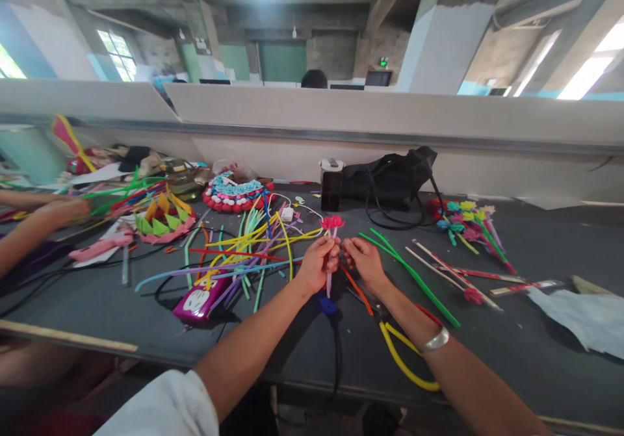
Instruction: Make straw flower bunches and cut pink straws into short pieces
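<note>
My left hand (319,264) is closed around the pink stem of a small red pipe-cleaner flower (333,222), holding it upright over the dark table (511,351). Right beside it, my right hand (363,260) pinches something thin just under the flower head; its fingers are closed. A silver bangle (435,340) sits on my right wrist. Yellow-handled pliers (400,351) lie under my right forearm. A blue bit (327,305) lies below my left hand.
A heap of coloured pipe cleaners (244,247) lies left of my hands, with a purple packet (199,301). Green stems (414,273), finished flowers (465,221) and a black bag (390,179) are to the right. Another person's arms (34,225) reach in at far left.
</note>
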Demonstrator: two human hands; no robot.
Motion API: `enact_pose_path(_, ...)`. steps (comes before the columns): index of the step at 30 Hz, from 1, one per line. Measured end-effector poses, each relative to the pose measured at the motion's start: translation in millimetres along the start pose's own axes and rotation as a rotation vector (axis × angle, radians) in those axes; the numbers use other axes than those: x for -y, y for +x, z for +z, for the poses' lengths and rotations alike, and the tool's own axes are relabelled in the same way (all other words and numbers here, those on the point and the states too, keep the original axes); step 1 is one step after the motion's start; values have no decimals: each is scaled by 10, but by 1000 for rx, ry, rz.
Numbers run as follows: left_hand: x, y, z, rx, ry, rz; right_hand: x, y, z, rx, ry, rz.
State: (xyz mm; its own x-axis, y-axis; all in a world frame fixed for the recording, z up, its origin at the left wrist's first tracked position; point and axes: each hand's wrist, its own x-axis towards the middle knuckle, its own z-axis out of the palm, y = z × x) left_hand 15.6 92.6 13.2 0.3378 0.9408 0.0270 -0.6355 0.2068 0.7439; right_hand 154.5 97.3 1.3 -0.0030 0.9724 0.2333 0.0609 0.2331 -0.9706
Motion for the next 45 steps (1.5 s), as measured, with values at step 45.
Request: enact_pose_path(45, -118, -32, 49, -309, 64, 280, 127, -66, 13, 68, 406, 73)
